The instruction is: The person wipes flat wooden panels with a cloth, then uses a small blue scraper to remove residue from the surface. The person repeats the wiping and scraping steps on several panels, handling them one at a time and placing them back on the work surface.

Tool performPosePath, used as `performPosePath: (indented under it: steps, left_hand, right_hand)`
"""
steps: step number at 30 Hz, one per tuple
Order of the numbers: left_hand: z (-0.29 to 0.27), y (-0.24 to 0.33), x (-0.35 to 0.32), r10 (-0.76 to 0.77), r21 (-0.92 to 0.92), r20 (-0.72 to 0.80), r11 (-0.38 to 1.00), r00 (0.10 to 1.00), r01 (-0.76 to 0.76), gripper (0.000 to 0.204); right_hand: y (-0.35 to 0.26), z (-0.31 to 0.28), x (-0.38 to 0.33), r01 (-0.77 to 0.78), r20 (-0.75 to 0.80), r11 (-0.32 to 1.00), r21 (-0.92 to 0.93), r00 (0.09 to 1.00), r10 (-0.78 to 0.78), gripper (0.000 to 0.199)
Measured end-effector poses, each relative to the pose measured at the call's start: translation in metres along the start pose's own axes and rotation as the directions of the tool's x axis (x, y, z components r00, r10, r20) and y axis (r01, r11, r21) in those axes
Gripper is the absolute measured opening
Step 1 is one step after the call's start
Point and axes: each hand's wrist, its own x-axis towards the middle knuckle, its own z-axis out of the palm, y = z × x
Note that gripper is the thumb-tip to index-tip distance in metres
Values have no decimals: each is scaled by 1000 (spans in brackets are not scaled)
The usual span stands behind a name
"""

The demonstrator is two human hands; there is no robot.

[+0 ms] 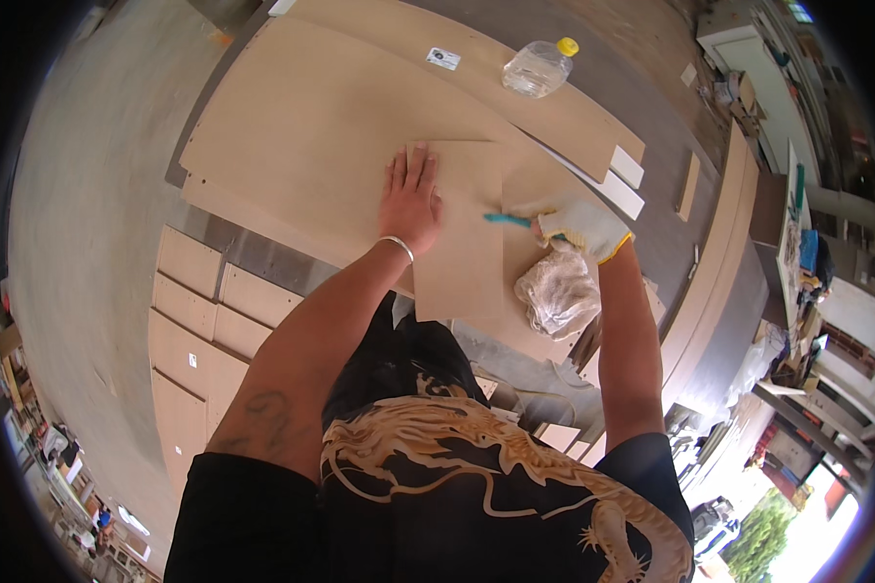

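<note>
My left hand lies flat, fingers spread, on the left part of a small light-brown board that rests on a stack of larger boards. A thin bracelet circles that wrist. My right hand wears a white work glove with a yellow cuff and is closed around a small tool with a teal end, whose tip meets the small board's right edge. A crumpled clear plastic bag hangs just below the gloved hand.
A clear plastic bottle with a yellow cap lies on the far boards. Two white strips lie to the right. Cut panels are spread on the floor at left. Shelves and clutter fill the right side.
</note>
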Motion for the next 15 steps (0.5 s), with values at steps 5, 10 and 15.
performPosePath:
  steps: [5, 10, 15]
  left_hand:
    - [-7, 8, 2, 73, 142, 34, 987, 997, -77, 61]
    - [-9, 30, -16, 707, 5, 324, 663, 628, -749, 57]
    - [-1, 41, 1, 747, -69, 315, 633, 585, -771, 55]
  right_hand:
    - [17, -2, -56, 172, -353, 907, 385, 935, -28, 52]
    - [56, 24, -121, 552, -719, 611, 567, 694, 40, 53]
    - [122, 78, -157, 585, -772, 561, 586, 613, 168, 54]
